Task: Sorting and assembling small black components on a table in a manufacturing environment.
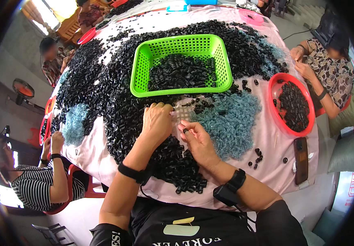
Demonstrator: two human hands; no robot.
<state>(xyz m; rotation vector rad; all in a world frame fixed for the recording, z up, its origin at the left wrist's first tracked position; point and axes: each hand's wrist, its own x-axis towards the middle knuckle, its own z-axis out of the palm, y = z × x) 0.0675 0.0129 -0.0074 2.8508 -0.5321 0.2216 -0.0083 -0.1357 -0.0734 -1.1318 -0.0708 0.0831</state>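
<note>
The left hand (157,119) lies palm down at the centre of the table, fingers curled together onto the heap of small black parts (115,102); whether it clamps any piece underneath cannot be told. Just beside it, toward 4 o'clock, the right hand (199,141) pinches 1 small black ring (185,130) between thumb and forefinger, closed on it. Both hands wear dark wristbands.

At 12 o'clock from the hands sits a green basket (138,69), partly filled with the same black parts. Between the hands and the basket's near wall lies a clear gridded piece (181,112), touching the left fingertips. At 3 o'clock from the right hand spreads a mound of pale blue springs (230,119). Farther out at 3 o'clock rests a red bowl (276,82) holding black parts, and a dark phone (301,153) lies below it near the table edge.

The pink tablecloth (279,164) shows at 4 o'clock. 1 person in a striped shirt (35,184) sits at 8 o'clock, and another in a patterned shirt (328,67) works at 2 o'clock.
</note>
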